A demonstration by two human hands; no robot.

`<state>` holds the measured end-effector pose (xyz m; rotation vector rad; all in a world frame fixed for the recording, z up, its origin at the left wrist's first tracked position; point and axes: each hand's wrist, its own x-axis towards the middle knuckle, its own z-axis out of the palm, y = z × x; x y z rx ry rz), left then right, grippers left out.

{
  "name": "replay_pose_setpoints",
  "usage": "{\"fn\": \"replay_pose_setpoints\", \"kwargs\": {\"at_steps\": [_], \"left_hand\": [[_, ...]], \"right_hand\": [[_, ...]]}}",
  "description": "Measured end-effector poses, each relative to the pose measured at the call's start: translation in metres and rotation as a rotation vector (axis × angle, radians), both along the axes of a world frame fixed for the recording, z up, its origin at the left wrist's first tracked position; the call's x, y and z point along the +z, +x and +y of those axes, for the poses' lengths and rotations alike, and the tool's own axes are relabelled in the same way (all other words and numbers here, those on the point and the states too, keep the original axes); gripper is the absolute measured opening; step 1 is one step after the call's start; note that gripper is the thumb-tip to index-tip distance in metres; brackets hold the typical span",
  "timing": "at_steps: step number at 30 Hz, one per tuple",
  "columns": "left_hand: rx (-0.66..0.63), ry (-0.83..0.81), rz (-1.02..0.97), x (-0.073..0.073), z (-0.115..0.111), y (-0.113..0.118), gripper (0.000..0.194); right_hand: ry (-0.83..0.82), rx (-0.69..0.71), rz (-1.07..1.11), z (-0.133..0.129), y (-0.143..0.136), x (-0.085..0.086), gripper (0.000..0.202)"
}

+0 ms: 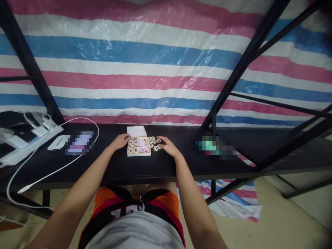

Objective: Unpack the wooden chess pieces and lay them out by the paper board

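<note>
A shallow white box [138, 154] sits on the black table, holding rows of round Chinese chess pieces [133, 145] and a pink-and-white printed paper [142, 145]. Behind it lies its white lid [137, 131]. My left hand [121, 141] is against the left side of the box, its fingers stretched toward the far corner by the lid. Several loose Chinese chess pieces [153, 141] are grouped right of the box. Over their right edge my right hand [168, 145] has thumb and fingers spread, the tips touching pieces at the group's side. No piece shows lifted off the table.
On the left are a blurred phone [80, 143], a white flat device [59, 142], a power strip [33, 143] with plugs, and a white cable [52, 170]. A blurred object [214, 147] lies at right. Black metal frame bars [233, 72] and striped plastic sheeting [140, 83] stand behind.
</note>
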<state>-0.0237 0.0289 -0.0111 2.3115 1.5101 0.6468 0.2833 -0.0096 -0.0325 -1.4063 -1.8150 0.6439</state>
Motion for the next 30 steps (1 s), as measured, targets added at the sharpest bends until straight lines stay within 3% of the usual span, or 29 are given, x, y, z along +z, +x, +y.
{"fn": "replay_pose_setpoints", "kwargs": {"at_steps": [6, 19, 30], "left_hand": [[0.005, -0.014, 0.007, 0.0009, 0.0, 0.0003, 0.034], [0.011, -0.015, 0.0, -0.0003, 0.0002, 0.0, 0.035], [0.016, -0.012, 0.002, 0.0032, -0.0036, 0.0013, 0.034]], "right_hand": [[-0.048, 0.08, -0.016, -0.0084, -0.0022, 0.0043, 0.067], [0.083, 0.051, -0.094, -0.0051, -0.0067, -0.0001, 0.044], [0.047, 0.064, -0.066, -0.004, -0.0054, -0.0001, 0.055]]}}
